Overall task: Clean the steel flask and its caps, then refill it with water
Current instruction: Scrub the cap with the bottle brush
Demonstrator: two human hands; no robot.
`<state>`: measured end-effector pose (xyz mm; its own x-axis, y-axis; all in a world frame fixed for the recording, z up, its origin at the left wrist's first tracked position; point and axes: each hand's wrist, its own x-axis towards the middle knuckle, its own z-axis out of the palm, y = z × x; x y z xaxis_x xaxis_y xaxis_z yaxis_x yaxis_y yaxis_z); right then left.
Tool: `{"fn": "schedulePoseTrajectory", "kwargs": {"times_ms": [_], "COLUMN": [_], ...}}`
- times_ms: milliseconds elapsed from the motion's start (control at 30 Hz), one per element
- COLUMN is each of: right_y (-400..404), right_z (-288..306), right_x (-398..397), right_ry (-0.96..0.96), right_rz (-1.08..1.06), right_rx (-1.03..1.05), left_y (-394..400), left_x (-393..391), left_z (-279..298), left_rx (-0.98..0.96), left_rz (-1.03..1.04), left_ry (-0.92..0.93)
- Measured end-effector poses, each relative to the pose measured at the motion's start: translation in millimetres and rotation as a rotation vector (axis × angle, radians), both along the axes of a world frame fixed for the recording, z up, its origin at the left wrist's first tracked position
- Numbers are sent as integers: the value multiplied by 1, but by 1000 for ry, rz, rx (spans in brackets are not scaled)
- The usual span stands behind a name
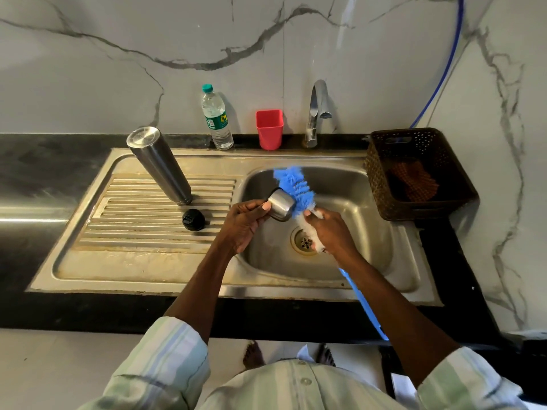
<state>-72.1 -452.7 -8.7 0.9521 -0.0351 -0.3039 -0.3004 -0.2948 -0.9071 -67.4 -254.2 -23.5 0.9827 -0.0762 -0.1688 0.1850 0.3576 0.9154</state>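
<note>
Over the sink (349,184), left hand (242,224) fingers grip steel cap (281,205); right hand (331,230) clutches brush (293,187).

We are facing a marble-look wall (118,69) over a black worktop (44,161).
Light is glinting off the grey-veined wall; we are standing on a pale floor (59,365).

A blue-and-white bristle brush (291,189) meets a silver steel cap (281,204), beside a silver flask (159,165), black cap (193,219), red cup (269,129), green-capped clear bottle (216,118), brown perforated basket (414,173) and grey-veined white marble wall (118,69).
</note>
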Motion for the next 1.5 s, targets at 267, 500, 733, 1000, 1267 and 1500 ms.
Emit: {"fn": "schedulePoseTrajectory", "kwargs": {"times_ms": [267, 500, 733, 1000, 1267, 1500], "right_y": [3, 7, 15, 9, 9, 11], "right_z": [1, 0, 0, -11, -12, -16], "right_x": [1, -2, -14, -6, -11, -8], "right_ry": [41, -18, -215, -191, -165, -208], "right_rz": [-20, -9, 56, -11, -51, -46], "right_rx": [67, 56, -233, -259, -179, -214], "left_y": [2, -2, -25, -35, -43, -47], "left_x": [0, 4, 7, 13, 10, 12], "left_z": [0, -1, 1, 8, 7, 1], "left_rx": [-16, -23, -41, -254, -393, -456], "left_rz": [17, 90, 214, 284, 300, 344], "left_ry": [15, 56, 131, 273, 313, 300]}}
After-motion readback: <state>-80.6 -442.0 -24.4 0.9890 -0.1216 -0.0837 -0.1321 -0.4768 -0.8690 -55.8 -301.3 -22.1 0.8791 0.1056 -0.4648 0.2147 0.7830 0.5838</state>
